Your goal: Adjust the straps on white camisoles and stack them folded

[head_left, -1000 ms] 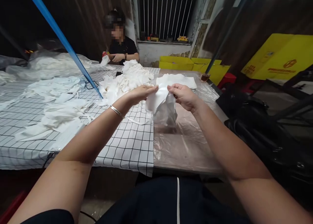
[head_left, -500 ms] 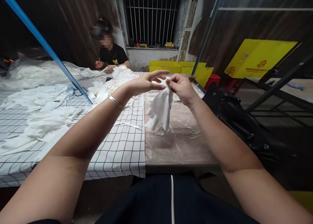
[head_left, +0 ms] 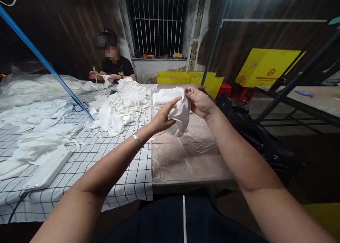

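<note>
A small piece of white cloth point(head_left: 182, 117) hangs over the pale, plastic-covered part of the table. My right hand point(head_left: 200, 103) is closed, pinching the cloth's upper edge between thumb and fingers. From the left, my left hand point(head_left: 164, 118) reaches against the cloth, its thumb and fingers spread apart at the near side; a bracelet circles that wrist. Behind the hands lies a stack of white cloth pieces point(head_left: 166, 95). To the left is a loose heap of white cloth point(head_left: 119, 103) on the checked tablecloth point(head_left: 124, 168).
More white cloth point(head_left: 47, 140) and a long white box-shaped object point(head_left: 49, 170) lie at left. A blue pole point(head_left: 50, 67) slants over the table. Across it a person point(head_left: 118, 67) handles cloth. Yellow boxes point(head_left: 172, 77) stand behind; a black bag point(head_left: 247, 126) is at right.
My left hand has moved down and nearer, its fingers now against the cloth. The cloth has swung up and bunched between my hands. My right hand keeps its pinch. The view has shifted slightly.
</note>
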`<act>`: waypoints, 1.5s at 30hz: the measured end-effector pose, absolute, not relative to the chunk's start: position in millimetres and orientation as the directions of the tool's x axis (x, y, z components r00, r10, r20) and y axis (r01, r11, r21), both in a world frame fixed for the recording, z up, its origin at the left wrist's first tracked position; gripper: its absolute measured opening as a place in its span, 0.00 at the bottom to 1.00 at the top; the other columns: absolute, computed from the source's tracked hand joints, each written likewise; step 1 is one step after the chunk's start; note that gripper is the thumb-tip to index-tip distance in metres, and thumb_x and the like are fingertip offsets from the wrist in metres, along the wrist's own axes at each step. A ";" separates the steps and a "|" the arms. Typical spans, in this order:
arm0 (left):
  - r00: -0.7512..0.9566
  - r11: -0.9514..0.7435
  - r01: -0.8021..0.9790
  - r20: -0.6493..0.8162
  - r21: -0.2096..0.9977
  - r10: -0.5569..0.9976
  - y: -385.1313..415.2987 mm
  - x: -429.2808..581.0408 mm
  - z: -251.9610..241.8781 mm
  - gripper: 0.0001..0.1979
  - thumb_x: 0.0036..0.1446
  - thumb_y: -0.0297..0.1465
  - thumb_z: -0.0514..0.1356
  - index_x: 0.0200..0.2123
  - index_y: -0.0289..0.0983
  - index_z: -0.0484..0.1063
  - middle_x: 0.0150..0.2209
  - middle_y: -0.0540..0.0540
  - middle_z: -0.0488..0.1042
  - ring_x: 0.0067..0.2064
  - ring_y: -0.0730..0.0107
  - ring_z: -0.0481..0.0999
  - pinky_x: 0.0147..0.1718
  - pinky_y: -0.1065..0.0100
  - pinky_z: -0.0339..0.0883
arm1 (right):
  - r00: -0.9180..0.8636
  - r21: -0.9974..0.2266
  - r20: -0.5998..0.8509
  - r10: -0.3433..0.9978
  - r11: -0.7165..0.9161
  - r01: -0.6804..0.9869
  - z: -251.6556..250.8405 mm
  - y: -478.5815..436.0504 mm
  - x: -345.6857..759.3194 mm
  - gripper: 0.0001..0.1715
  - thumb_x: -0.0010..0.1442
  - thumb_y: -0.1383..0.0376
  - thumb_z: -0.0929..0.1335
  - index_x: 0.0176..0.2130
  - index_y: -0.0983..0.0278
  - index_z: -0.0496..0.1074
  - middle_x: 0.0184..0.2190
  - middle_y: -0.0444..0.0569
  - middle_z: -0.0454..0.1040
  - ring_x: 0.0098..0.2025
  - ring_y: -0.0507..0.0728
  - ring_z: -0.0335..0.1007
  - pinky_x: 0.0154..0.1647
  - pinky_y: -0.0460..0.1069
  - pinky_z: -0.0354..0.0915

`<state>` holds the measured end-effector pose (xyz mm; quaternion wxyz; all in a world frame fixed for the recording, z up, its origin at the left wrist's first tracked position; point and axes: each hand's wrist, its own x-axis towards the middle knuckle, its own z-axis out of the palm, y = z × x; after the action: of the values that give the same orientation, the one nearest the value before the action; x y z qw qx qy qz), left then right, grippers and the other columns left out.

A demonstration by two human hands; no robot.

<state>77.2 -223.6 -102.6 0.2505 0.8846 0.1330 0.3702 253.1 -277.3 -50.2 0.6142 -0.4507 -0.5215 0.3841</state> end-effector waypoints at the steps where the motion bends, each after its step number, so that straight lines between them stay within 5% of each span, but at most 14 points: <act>1: 0.675 -0.829 0.033 0.599 0.559 0.431 -226.0 81.8 -95.1 0.27 0.52 0.26 0.59 0.58 0.38 0.68 0.55 0.40 0.73 0.55 0.56 0.71 0.55 0.58 0.63 | 0.190 -0.964 0.261 0.946 0.267 -0.004 -51.7 -278.0 257.1 0.31 0.44 0.43 0.76 0.31 0.60 0.62 0.27 0.42 0.65 0.30 0.52 0.62 0.31 0.47 0.62; 4: 0.564 -0.758 0.126 0.583 0.640 0.585 -228.6 92.5 -73.3 0.09 0.52 0.26 0.56 0.32 0.36 0.77 0.33 0.45 0.78 0.38 0.65 0.75 0.40 0.67 0.68 | 0.337 -0.980 0.200 0.920 0.192 0.058 -63.0 -291.4 258.7 0.36 0.41 0.40 0.76 0.37 0.59 0.62 0.33 0.45 0.68 0.34 0.54 0.65 0.33 0.48 0.63; 8: 0.469 -0.523 0.192 0.391 0.830 0.792 -226.4 103.4 -61.3 0.12 0.50 0.27 0.55 0.16 0.37 0.62 0.16 0.52 0.61 0.23 0.73 0.64 0.23 0.72 0.58 | 0.387 -0.948 0.275 0.880 0.182 0.261 -100.7 -324.1 231.7 0.41 0.40 0.46 0.76 0.46 0.57 0.59 0.45 0.49 0.68 0.41 0.57 0.66 0.38 0.51 0.64; 11: 0.522 -0.267 0.173 0.141 0.948 0.841 -223.8 101.5 -58.5 0.11 0.49 0.28 0.58 0.17 0.37 0.62 0.15 0.52 0.59 0.20 0.75 0.61 0.21 0.71 0.56 | 0.430 -0.906 0.277 0.859 0.086 0.413 -132.7 -336.7 216.4 0.32 0.40 0.54 0.76 0.41 0.58 0.62 0.40 0.47 0.69 0.35 0.55 0.65 0.37 0.52 0.63; 15: 0.637 -0.102 0.199 -0.049 0.975 0.769 -218.8 82.5 -50.6 0.07 0.43 0.28 0.64 0.22 0.35 0.68 0.20 0.47 0.68 0.23 0.68 0.69 0.24 0.66 0.63 | 0.421 -0.981 0.103 0.901 0.022 0.194 -147.7 -332.5 221.3 0.18 0.45 0.54 0.70 0.32 0.60 0.63 0.28 0.43 0.67 0.31 0.54 0.64 0.35 0.52 0.63; 17: 0.634 -0.114 0.237 -0.064 0.965 0.771 -216.7 74.8 -47.5 0.06 0.41 0.28 0.64 0.23 0.36 0.68 0.22 0.46 0.69 0.23 0.66 0.70 0.24 0.65 0.63 | 0.484 -0.986 0.150 0.862 0.094 0.137 -143.7 -330.0 219.7 0.20 0.46 0.52 0.70 0.34 0.60 0.63 0.30 0.44 0.68 0.32 0.54 0.65 0.36 0.50 0.64; 21: 0.585 -0.243 0.292 0.028 0.925 0.810 -217.6 73.1 -45.9 0.05 0.42 0.27 0.63 0.23 0.36 0.67 0.19 0.49 0.63 0.22 0.69 0.68 0.25 0.66 0.61 | 0.508 -0.923 0.313 0.803 0.131 0.361 -136.6 -329.5 198.2 0.26 0.44 0.54 0.74 0.39 0.57 0.61 0.35 0.44 0.71 0.32 0.53 0.65 0.34 0.49 0.64; 25: 0.637 -0.314 0.306 0.052 0.899 0.769 -218.5 67.9 -40.4 0.05 0.44 0.28 0.65 0.24 0.36 0.70 0.20 0.49 0.64 0.24 0.66 0.70 0.26 0.66 0.62 | 0.439 -0.880 0.261 0.860 0.026 0.473 -147.0 -324.4 197.2 0.11 0.46 0.62 0.70 0.32 0.58 0.66 0.28 0.41 0.70 0.28 0.53 0.65 0.33 0.50 0.61; 30: 0.604 -0.287 0.376 0.002 0.881 0.797 -209.2 51.4 -35.6 0.08 0.47 0.32 0.67 0.24 0.35 0.72 0.20 0.47 0.66 0.24 0.67 0.70 0.23 0.68 0.63 | 0.416 -0.986 0.150 0.897 0.103 0.134 -158.5 -317.6 214.4 0.08 0.42 0.64 0.68 0.28 0.61 0.66 0.23 0.40 0.68 0.27 0.51 0.64 0.33 0.49 0.63; 36: 0.584 -0.088 0.323 -0.125 0.942 0.802 -195.1 41.2 -42.3 0.08 0.49 0.34 0.65 0.28 0.34 0.74 0.23 0.43 0.72 0.24 0.64 0.73 0.25 0.64 0.68 | 0.238 -0.960 -0.099 0.966 -0.030 -0.277 -150.1 -324.3 215.4 0.16 0.45 0.61 0.71 0.34 0.60 0.64 0.24 0.38 0.68 0.24 0.50 0.64 0.25 0.46 0.62; 42: 0.591 0.190 0.156 -0.246 0.969 0.769 -180.9 9.2 -59.5 0.11 0.50 0.35 0.64 0.32 0.33 0.75 0.20 0.45 0.73 0.22 0.64 0.73 0.25 0.64 0.73 | -0.074 -0.990 -0.142 0.987 -0.143 -0.015 -155.7 -341.3 248.7 0.28 0.37 0.71 0.74 0.41 0.61 0.69 0.35 0.44 0.76 0.37 0.55 0.72 0.33 0.47 0.67; 45: 0.637 0.204 -0.041 -0.132 0.978 0.759 -180.6 -3.8 -79.7 0.12 0.51 0.37 0.63 0.33 0.33 0.76 0.21 0.44 0.75 0.26 0.60 0.78 0.29 0.63 0.76 | 0.132 -0.981 -0.140 0.981 -0.156 0.119 -169.1 -339.5 261.7 0.19 0.36 0.76 0.70 0.32 0.63 0.70 0.28 0.41 0.73 0.31 0.52 0.68 0.29 0.43 0.63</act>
<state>-3.8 -180.6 -79.7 0.7075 0.5640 0.3185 0.2827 261.7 -339.5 -169.1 0.4578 -0.5970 -0.4608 0.4708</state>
